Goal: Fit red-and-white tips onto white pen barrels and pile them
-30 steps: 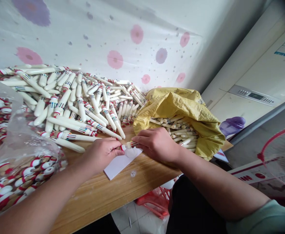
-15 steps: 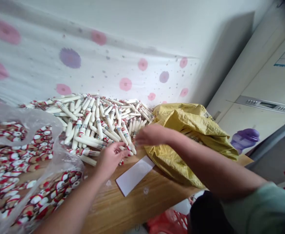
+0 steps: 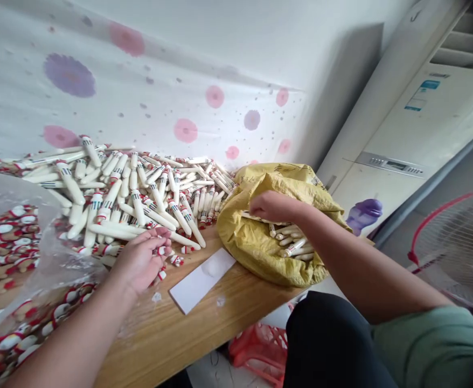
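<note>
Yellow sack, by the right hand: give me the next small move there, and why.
Probably draw one white pen from the yellow sack: the right hand is at its mouth, pens lie within, and the left hand seems to hold a small red-and-white piece. The right hand's grip is hidden.

Wht pens (image 3: 138, 207) heaped (more in ylw sack (image 3: 236, 240)), red/wht toppers (image 3: 176, 260) loose nearby

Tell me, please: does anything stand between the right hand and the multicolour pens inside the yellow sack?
Nothing visible does: the yellow sack gapes open, the right hand is at its mouth, and multicolour pens lie exposed inside.
</note>
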Available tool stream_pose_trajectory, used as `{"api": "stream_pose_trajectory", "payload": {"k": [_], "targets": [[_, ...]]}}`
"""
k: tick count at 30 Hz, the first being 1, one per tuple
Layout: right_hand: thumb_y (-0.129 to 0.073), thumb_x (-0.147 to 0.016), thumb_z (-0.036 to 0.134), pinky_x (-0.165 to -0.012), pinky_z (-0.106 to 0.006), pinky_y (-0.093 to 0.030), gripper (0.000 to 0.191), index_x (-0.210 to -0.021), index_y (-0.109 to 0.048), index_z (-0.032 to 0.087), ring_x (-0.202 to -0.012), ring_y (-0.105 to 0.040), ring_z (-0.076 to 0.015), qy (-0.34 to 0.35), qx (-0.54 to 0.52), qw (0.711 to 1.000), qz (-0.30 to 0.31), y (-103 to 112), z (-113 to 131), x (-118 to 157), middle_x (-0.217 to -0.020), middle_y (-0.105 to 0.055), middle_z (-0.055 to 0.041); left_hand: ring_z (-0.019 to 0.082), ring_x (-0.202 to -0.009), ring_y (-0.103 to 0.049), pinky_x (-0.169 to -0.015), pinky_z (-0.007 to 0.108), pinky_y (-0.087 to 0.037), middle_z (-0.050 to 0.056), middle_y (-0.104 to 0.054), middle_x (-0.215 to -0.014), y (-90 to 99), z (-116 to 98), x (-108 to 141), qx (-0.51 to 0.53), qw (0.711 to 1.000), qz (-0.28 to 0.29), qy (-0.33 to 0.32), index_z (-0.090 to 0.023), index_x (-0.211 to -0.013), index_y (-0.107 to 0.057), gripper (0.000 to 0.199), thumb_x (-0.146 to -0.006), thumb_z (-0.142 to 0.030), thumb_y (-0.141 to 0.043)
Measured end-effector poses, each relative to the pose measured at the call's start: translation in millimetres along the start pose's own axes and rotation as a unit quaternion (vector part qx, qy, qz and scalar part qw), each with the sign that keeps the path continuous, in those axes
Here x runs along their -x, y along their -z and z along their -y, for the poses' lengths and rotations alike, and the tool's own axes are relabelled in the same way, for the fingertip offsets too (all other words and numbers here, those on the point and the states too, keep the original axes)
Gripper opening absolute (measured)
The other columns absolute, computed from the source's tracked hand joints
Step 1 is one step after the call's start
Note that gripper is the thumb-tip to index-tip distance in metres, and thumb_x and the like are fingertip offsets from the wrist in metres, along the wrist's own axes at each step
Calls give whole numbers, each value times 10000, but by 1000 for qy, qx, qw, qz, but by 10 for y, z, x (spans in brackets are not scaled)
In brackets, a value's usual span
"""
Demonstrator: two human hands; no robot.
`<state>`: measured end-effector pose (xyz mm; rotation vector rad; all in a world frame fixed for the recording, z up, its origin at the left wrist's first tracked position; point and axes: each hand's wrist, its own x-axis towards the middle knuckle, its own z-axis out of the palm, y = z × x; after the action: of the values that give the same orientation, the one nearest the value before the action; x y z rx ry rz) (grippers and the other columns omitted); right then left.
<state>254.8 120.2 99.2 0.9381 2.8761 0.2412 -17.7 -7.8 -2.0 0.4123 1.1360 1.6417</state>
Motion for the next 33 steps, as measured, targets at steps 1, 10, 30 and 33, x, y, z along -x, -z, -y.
{"api": "stream_pose_trajectory", "payload": {"k": [1, 10, 30, 33], "targets": [[-545, -848, 90, -762, -225, -465, 245, -932, -751, 195, -783, -642, -125, -28, 5, 999, 37, -221, -108, 106, -898, -729, -40, 74, -568, -509, -461, 159, -359, 21, -621, -742, -2, 12, 3, -6, 1000, 11, 3, -128, -780, -573, 234, -597, -6, -654], [-482, -890, 164, -741, -353, -495, 295, -1041, -734, 191, -1069, -589, -321, -168, 85, 980, 67, -1055, -381, 208, -1179, -599, -205, 22, -430, -365, -373, 133, -195, -57, -500, -654, -1, 30, 56, -78, 994, 72, -3, -162, -771, -498, 243, -692, -205, -723], [-492, -942, 201, -977, -500, -197, 223, -907, -709, 238, -737, -455, -151, 162, 107, 966, -168, -528, 788, 103, -798, -616, -15, 89, -455, -360, -407, 205, -248, -47, -428, -548, -2, 150, 82, -328, 930, 153, -69, -146, -949, -665, 381, -769, -481, -638], [-489, -932, 163, -1036, -564, -77, 260, -778, -693, 214, -756, -456, -159, 169, 127, 962, -171, -554, 865, 63, -774, -616, -5, 92, -467, -387, -428, 208, -273, -27, -476, -577, -9, 168, 58, -359, 913, 176, -85, -143, -907, -663, 378, -747, -485, -634]]}}
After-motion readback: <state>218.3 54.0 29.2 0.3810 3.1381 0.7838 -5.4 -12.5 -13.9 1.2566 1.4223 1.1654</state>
